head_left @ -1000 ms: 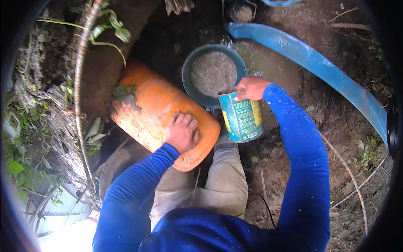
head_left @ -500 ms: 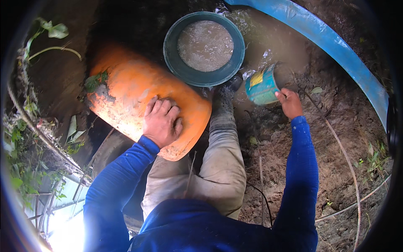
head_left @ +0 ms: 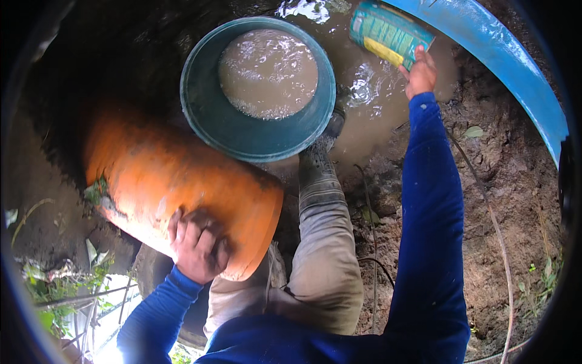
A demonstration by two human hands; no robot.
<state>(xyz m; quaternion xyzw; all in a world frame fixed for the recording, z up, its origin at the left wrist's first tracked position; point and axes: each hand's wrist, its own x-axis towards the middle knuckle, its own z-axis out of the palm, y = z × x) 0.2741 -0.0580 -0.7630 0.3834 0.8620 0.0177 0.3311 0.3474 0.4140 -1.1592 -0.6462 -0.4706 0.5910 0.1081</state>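
Presently, head view: one downward look takes in both hands, over a muddy puddle.
Green can: a metal can with a yellow patch, tipped on its side over the puddle's far right part, near the blue strip that curves along that edge; whether it touches the water, I cannot tell.
Right hand: the right hand has its grip clamped on the can's near end, thumb and fingers at the rim. A firm pinch there would suit best, as wet metal could twist; a level wrist would govern the tilt.
Left hand: the left hand lies on the orange drum, its grip unclasped. Weight spread through the palm should brace well, since the rounded side may roll.
Green tub: the tub, holding murky water, stands at the puddle's left edge, beside the drum. Its rim is best cleared without a knock.
Boot: a boot is just beside the tub; a steady stance matters on slick mud.
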